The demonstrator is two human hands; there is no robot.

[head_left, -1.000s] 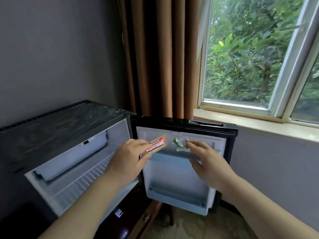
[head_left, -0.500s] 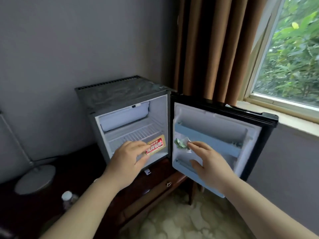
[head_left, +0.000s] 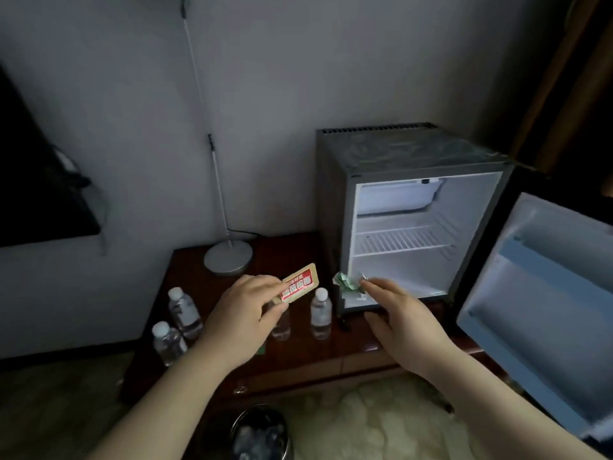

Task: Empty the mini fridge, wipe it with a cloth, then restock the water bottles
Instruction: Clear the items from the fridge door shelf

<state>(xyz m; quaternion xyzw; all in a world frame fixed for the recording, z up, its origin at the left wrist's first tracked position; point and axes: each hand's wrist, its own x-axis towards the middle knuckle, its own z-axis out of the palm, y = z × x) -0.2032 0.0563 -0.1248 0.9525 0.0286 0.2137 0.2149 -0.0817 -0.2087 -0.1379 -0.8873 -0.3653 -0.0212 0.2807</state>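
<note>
The mini fridge (head_left: 335, 207) stands open on a dark wooden cabinet (head_left: 311, 360), its white inside holding only a wire shelf (head_left: 403, 240). Its door (head_left: 544, 293) swings out to the right with bare door racks. My left hand (head_left: 245, 317) pinches a small tan card with a red label (head_left: 300, 283). My right hand (head_left: 401, 313) pinches a crumpled green wrapper (head_left: 348, 283) at its fingertips, in front of the fridge's lower left corner. Several water bottles (head_left: 321, 312) stand on the cabinet left of the fridge; one is partly hidden behind my left hand.
A lamp with a round grey base (head_left: 228, 257) and thin pole stands at the cabinet's back. A dark screen (head_left: 36, 180) hangs on the wall at left. A waste bin (head_left: 260, 433) sits on the patterned floor below. Brown curtain (head_left: 570, 78) at upper right.
My view has swung left and down, away from the window and door, bringing the cabinet, bottles and bin into view. Both hands keep their card and wrapper and have moved left of the door.
</note>
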